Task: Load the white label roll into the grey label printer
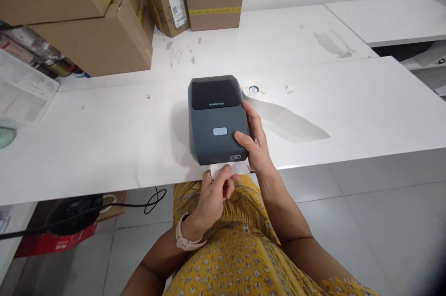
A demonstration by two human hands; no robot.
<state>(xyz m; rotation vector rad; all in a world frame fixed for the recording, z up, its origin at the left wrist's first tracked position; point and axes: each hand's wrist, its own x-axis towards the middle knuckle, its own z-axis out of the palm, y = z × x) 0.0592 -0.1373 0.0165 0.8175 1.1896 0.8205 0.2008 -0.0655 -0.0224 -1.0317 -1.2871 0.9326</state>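
A dark grey label printer (219, 124) with a black window and a pale blue button is near the front edge of the white table. My right hand (256, 145) grips its right side, thumb on the top and fingers along the side. In front of the printer, my left hand (216, 191) pinches a white paper label (216, 169) that sticks out from under the printer's front edge. The label's far end is hidden by the printer. Behind the right side of the printer lies a small dark ring (254, 88) on pale material.
Cardboard boxes (214, 1) stand along the back, with larger stacked cartons (101, 40) at the left. A clear plastic container (24, 89) sits at the far left. A black cable (128, 204) hangs below the table's front edge (167, 183). A greyish strip-like patch (292, 121) stretches right of the printer.
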